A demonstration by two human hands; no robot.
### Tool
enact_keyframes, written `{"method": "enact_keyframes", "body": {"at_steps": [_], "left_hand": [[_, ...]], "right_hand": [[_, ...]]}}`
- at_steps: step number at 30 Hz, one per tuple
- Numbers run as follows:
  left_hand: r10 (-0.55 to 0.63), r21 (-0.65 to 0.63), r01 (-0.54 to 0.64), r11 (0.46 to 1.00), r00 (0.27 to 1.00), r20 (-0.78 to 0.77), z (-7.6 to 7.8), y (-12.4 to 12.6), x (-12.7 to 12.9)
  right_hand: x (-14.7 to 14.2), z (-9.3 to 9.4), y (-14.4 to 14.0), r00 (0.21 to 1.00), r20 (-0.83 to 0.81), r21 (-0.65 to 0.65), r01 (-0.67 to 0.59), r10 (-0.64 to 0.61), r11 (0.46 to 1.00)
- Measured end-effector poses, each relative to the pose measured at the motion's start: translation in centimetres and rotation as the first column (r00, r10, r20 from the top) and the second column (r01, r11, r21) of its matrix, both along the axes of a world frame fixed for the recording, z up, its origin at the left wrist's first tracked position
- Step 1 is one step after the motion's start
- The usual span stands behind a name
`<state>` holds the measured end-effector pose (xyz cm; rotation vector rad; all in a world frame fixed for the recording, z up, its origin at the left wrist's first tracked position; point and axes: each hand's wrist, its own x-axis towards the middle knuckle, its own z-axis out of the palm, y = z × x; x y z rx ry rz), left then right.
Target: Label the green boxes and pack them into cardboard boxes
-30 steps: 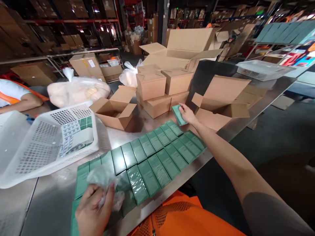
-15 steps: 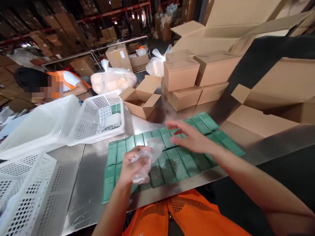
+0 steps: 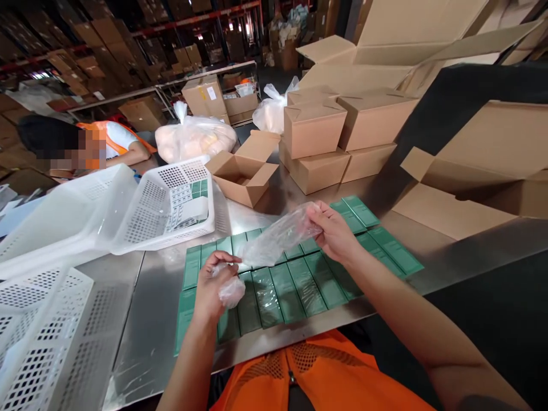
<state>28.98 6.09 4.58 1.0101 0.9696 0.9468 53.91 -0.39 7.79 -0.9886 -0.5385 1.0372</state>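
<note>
While both hands' grip clamped on it, crinkly clear plastic wrap over flat green boxes

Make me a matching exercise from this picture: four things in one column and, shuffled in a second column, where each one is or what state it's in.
Things:
1. clear plastic bag
2. green boxes
3. small open carton
4. white perforated basket

Places or states:
A. flaps up, behind the green rows
B. stretched between left hand and right hand
C. tipped on its side, printed sheets inside
D. flat in rows on the steel table

Pairs: 1-B, 2-D, 3-A, 4-C
</note>
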Motion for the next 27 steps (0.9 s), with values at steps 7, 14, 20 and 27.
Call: {"method": "enact_keyframes", "body": {"at_steps": [7,14,20,27], "left_hand": [[-0.158,-0.15,0.173,0.974,0.982,0.102,1.3,-0.8,2.4],[-0.002,0.014,0.001,1.0,1.0,0.031,0.5,-1.7,4.0],[0.057,0.245,0.005,0.97,0.967,-0.246,-0.2,-2.2,4.6],[0.032,-0.11,-0.026,0.994,0.998,0.056,0.8,-2.6,5.5]], "right_hand": [[-2.2,-2.2,0.8,0.992,0.123,-0.091,-0.021,0.033,0.996],[-5.4,-1.7,-2.0,0.406,0.819,0.327,0.252,-0.406,0.911],[-7.9,-1.7,-3.6,0.615,0.781,0.107,0.034,-0.106,0.994],[-8.7,-3.2,-4.0,0.529,0.842,0.207,-0.14,-0.104,0.968]]}}
